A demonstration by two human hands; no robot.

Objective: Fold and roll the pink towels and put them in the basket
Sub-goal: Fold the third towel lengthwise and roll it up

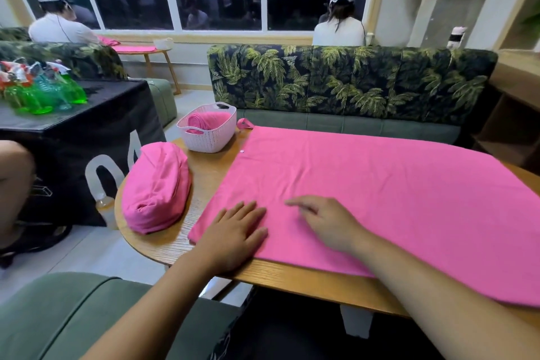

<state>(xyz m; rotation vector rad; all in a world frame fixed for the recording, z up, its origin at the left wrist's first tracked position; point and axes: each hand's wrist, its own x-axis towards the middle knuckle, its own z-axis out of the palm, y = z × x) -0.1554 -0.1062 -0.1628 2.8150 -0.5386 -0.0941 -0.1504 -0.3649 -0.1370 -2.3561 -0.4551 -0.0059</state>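
The round wooden worktop [210, 175] is mostly covered by one large pink towel [394, 207]. It lies flat and smooth, apparently doubled over, its right end hanging off the edge. This towel looks to be at the folding stage and has not been rolled yet. To its left on the worktop sits a loose pink bundle [156, 187], neither folded nor rolled. I cannot tell whether it is one towel or several. Beyond the bundle, at the far left edge, stands the white basket [210, 142] with one rolled towel [206, 121] already inside. My judgement is that the task is under way but less than half done: one roll is stored, one towel is being worked, and the bundle is untouched.

The left hand [236, 231] lies flat with straight fingers on the towel's near left corner and grips nothing. The right hand [327, 225] is just beside it over the cloth, fingers loosely spread and holding nothing. Whether it presses down I cannot tell.

Counted: one worktop, one flat towel, one bundle, one basket, one roll, two hands.
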